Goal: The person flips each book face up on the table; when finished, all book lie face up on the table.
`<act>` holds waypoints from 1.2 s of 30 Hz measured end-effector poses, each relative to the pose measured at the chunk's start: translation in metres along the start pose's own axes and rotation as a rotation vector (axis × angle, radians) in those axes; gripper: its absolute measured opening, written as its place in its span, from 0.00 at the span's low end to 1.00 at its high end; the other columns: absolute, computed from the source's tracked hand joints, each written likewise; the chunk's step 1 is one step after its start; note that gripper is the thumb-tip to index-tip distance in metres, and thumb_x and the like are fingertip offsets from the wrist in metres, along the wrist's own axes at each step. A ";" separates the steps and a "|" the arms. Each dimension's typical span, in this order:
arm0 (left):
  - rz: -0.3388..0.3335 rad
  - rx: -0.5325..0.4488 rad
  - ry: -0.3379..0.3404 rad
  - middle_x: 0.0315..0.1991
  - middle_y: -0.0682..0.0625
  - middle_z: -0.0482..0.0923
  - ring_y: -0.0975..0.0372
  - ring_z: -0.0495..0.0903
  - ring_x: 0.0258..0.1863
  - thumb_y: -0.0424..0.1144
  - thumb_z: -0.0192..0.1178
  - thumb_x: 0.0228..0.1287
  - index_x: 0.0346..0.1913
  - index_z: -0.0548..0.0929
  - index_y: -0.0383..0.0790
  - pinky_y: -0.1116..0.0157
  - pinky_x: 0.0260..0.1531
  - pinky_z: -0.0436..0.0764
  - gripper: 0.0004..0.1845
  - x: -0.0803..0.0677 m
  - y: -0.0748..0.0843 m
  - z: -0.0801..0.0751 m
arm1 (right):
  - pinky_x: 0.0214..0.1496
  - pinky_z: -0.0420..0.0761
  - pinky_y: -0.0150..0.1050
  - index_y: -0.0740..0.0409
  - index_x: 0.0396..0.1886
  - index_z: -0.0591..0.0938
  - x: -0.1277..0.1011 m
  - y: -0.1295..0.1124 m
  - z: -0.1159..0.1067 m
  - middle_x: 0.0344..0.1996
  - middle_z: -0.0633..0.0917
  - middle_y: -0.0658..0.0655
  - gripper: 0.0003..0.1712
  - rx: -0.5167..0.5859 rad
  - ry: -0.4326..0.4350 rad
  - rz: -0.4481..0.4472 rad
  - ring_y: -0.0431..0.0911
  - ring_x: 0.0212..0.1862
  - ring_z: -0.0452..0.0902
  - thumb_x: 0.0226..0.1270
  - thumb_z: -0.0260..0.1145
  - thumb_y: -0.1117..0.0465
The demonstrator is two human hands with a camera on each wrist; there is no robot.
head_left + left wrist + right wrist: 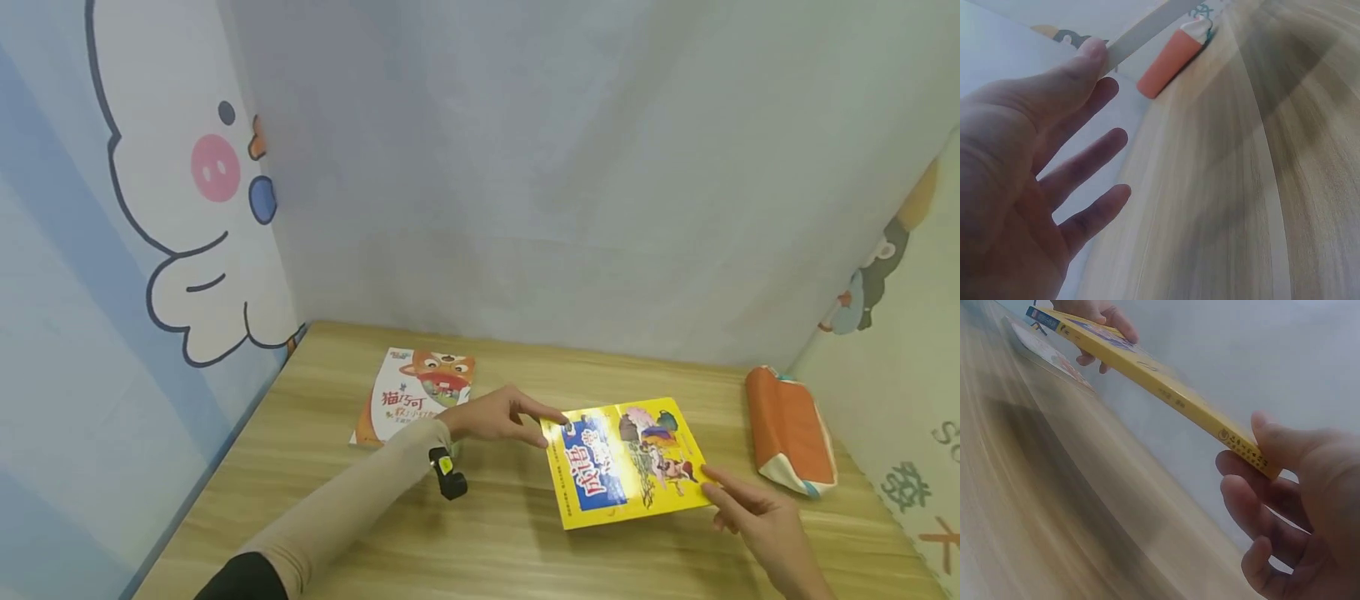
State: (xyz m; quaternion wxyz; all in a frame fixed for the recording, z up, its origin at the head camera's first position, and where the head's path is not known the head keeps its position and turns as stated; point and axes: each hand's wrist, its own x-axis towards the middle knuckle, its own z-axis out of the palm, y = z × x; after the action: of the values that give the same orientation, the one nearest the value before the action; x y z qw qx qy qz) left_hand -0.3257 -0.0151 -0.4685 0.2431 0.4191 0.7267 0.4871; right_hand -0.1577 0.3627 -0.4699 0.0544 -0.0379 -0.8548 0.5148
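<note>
Both hands hold a yellow book (626, 492) with a blue title panel and cartoon figures on its cover. In the right wrist view, its yellow spine (1166, 394) is raised over the tabletop, with a shadow below. My left hand (491, 415) pinches the book's left edge between thumb and forefinger. The other left fingers (1094, 219) spread away from it in the left wrist view. At the opposite edge, near a corner, my right hand (768, 521) grips with the thumb on the cover and fingers (1244, 497) beneath.
A white and orange picture book (405, 387) lies on the wooden table (450, 550), partly behind the left hand. An orange and white pouch (793, 429) rests at the table's right side. Grey fabric (540, 183) hangs behind the table, with printed cloth at both sides.
</note>
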 end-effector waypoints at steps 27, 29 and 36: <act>-0.065 0.052 0.017 0.63 0.49 0.84 0.66 0.84 0.48 0.40 0.67 0.70 0.66 0.83 0.47 0.69 0.51 0.81 0.22 -0.002 0.005 -0.009 | 0.32 0.78 0.36 0.65 0.68 0.78 0.001 -0.001 0.003 0.30 0.87 0.45 0.24 -0.053 -0.116 -0.050 0.42 0.29 0.78 0.77 0.64 0.59; -0.062 0.046 0.020 0.64 0.48 0.84 0.64 0.84 0.49 0.39 0.67 0.70 0.66 0.83 0.46 0.69 0.50 0.82 0.22 -0.002 0.004 -0.009 | 0.33 0.79 0.36 0.65 0.67 0.79 0.001 -0.001 0.003 0.32 0.89 0.44 0.23 -0.052 -0.118 -0.058 0.41 0.30 0.78 0.77 0.63 0.59; -0.074 -0.002 0.033 0.65 0.47 0.83 0.57 0.86 0.53 0.39 0.67 0.70 0.66 0.82 0.46 0.67 0.55 0.82 0.22 -0.001 0.000 -0.008 | 0.32 0.79 0.36 0.67 0.64 0.80 0.001 -0.001 0.006 0.32 0.89 0.42 0.22 -0.056 -0.106 -0.079 0.42 0.29 0.79 0.77 0.63 0.60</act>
State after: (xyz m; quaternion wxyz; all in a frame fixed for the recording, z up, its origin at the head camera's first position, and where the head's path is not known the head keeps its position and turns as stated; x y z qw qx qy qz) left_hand -0.3314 -0.0204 -0.4654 0.2495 0.3834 0.7451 0.4853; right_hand -0.1597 0.3573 -0.4712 0.0280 0.0216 -0.8713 0.4895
